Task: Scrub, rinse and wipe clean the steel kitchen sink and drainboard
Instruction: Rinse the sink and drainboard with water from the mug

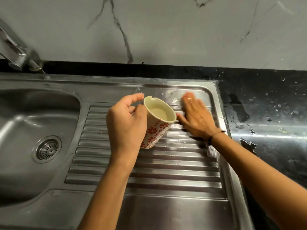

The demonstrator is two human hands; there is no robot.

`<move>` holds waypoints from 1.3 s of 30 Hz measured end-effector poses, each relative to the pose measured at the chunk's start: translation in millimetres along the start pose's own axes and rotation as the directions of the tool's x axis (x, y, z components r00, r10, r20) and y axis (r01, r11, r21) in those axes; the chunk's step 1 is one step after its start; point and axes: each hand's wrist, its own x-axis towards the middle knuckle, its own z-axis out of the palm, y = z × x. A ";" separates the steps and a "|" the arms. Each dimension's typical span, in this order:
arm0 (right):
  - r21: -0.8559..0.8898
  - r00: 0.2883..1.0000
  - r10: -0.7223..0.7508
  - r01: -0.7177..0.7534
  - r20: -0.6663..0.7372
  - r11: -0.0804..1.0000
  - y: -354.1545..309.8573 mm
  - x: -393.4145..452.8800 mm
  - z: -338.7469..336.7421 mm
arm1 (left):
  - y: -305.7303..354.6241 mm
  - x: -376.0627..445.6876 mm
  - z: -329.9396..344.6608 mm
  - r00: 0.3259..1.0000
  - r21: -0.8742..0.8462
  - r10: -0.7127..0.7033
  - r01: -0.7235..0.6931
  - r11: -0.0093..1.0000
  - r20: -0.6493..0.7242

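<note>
Your left hand [126, 123] grips the tilted cup [157, 120] just left of your flat, spread right hand [197, 117] on the drainboard [166, 171]

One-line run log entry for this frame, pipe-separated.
phase: rinse drainboard | left hand: holds tilted cup | right hand: flat on wet ribs, blurred | sink: untouched

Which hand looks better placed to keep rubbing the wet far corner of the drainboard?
Probably the right hand: it lies flat on the drainboard there, while the left hand holds the cup.

Head view, down over drainboard [174, 171]
</note>
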 end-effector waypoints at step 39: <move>0.226 0.684 -0.724 0.694 0.091 0.684 48.9 3.9 -36.1 | 5.7 -93.5 16.9 0.955 -0.125 -0.185 0.159 0.979 -0.234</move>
